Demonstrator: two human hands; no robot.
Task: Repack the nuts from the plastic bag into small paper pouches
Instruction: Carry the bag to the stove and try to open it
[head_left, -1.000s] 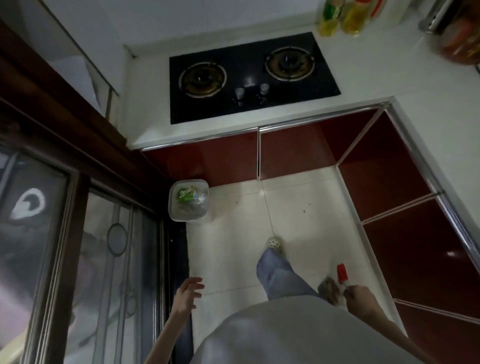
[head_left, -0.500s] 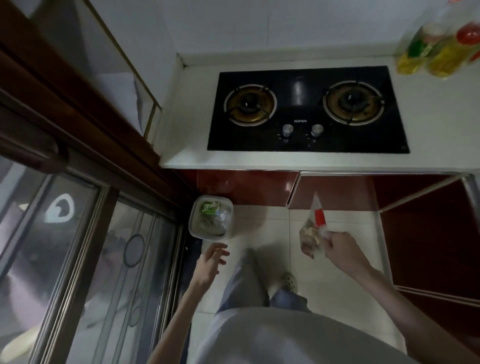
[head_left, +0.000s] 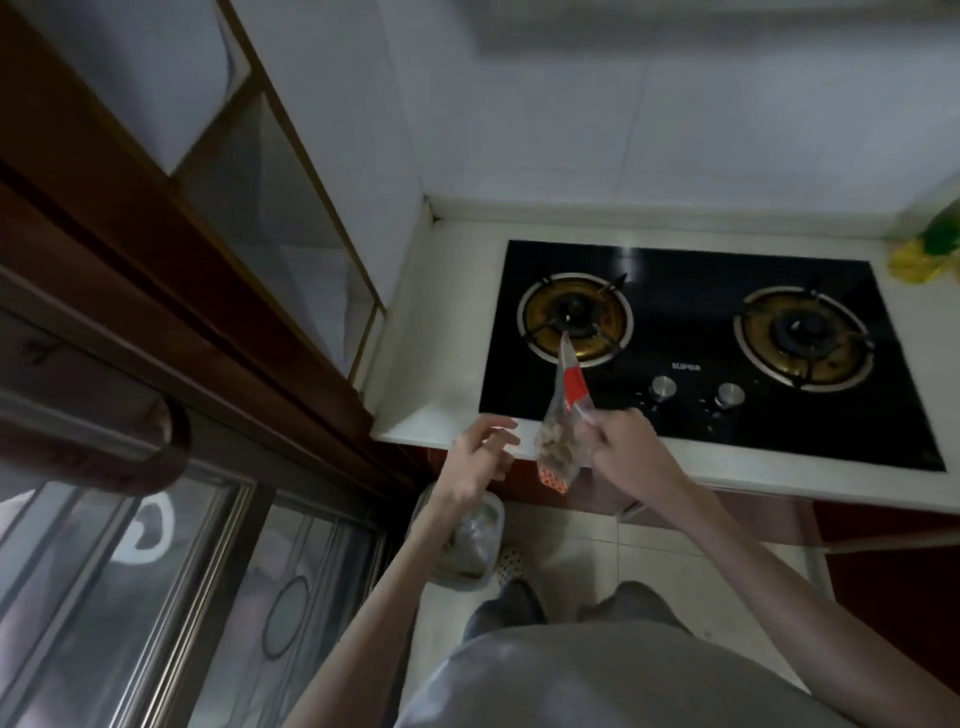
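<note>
Now the person stands right at the white stone worktop (head_left: 447, 415), where a second ago they were well back on the pale tiled floor (head_left: 649, 551), mid-stride. The right hand (head_left: 618, 441) has risen from hip level and pinches the small clear plastic bag of nuts with red printing (head_left: 558, 441) partway up its side, fingers (head_left: 597, 415) curled round the film. The nuts sit bunched in the bag's lower half and its twisted top points up toward the left burner (head_left: 574, 317) of the black glass two-burner gas hob (head_left: 701, 353). The bag hangs just over the worktop's front edge, not resting on anything.

The left hand (head_left: 478, 460) has come up beside the bag, just apart from it, fingers loosely spread and holding nothing. It looks set to steady or open the bag.

A translucent plastic bin (head_left: 467, 545) stands on the floor below, partly hidden by the left forearm.

No paper pouches show anywhere, so repacking has not begun. Carrying the bag to a working surface appears to be the step nearly finished, and opening it or fetching pouches likely follows.
</note>
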